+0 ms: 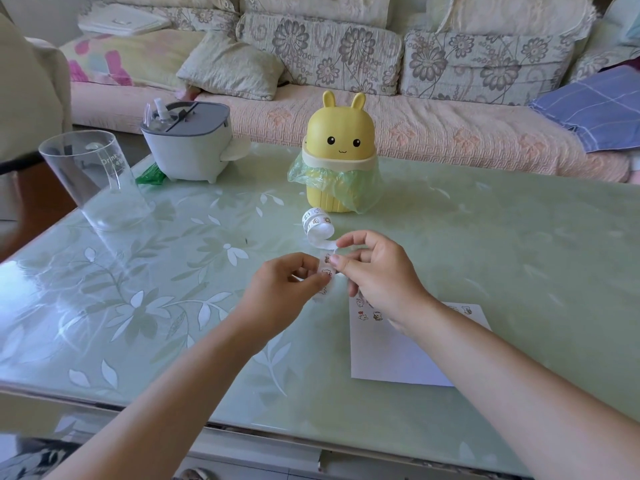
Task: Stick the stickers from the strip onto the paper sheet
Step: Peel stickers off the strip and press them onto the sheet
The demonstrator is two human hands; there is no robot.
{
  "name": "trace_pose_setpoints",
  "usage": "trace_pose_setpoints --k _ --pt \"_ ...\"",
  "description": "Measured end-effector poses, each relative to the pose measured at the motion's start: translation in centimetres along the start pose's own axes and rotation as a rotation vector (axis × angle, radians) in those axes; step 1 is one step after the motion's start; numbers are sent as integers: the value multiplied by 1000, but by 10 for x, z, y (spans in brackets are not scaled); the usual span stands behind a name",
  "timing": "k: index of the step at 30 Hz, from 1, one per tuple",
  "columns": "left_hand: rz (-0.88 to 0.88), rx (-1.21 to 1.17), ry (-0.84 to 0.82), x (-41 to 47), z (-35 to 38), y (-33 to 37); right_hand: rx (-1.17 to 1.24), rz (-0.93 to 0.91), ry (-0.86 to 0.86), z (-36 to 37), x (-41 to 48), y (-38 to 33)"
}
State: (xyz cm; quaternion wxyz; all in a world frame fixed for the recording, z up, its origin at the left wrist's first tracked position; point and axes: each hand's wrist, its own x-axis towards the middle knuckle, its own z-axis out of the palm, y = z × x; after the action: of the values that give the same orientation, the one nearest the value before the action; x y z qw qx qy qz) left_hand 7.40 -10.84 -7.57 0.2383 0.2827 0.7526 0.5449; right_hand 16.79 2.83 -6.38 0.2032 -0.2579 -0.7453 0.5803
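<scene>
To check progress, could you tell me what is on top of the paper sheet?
Small stickers sit along the top edge of the paper sheet. The right hand and wrist cover the middle stretch, hiding any there.

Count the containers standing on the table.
3: a clear cup at the far left, a grey-lidded tub just right of it and further back, and a yellow rabbit bin in the middle. None appears hidden.

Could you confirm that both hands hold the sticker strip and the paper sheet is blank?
Not quite: in the head view the paper sheet carries several stickers near its far edge. The left hand and right hand do hold the sticker strip.
</scene>
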Motion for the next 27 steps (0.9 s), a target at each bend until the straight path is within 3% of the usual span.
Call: trace_pose_setpoints --k 7,17,27 --pt "-21 -87 3 1 3 -3 -151 -112 -40 -6 -1 2" --pt "58 27 -1 0 0 -1 -234 -145 -81 -11 2 2" --pt "143 339 27 2 -6 -5 -121 -97 -58 -13 1 0"
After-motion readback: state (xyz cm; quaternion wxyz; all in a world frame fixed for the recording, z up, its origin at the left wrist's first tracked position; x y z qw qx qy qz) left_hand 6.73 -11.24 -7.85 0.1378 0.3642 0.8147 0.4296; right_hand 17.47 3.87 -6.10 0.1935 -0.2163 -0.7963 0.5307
